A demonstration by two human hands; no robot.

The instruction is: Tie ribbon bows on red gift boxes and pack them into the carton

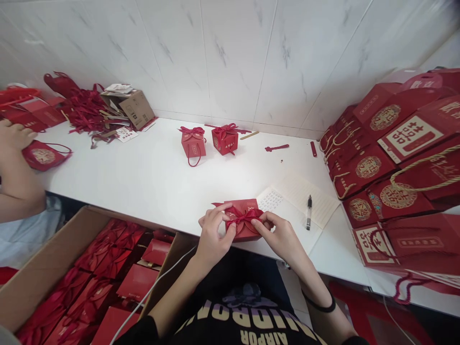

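Note:
A red gift box (244,205) lies at the table's front edge, with a red ribbon bow (245,218) tied across it. My left hand (217,227) pinches the ribbon on the left side of the knot. On the other side my right hand (271,227) has thumb and fingers closed on the ribbon's right loop. Both hands rest close against the box, hiding parts of its sides.
Two finished-looking red boxes with bows (194,143) stand near the wall. An open notebook (305,196) with a pen (309,212) lies right, beside stacked red gift bags (381,167). A carton (88,213) of red boxes sits lower left. A co-worker's arm (17,167) reaches in at left.

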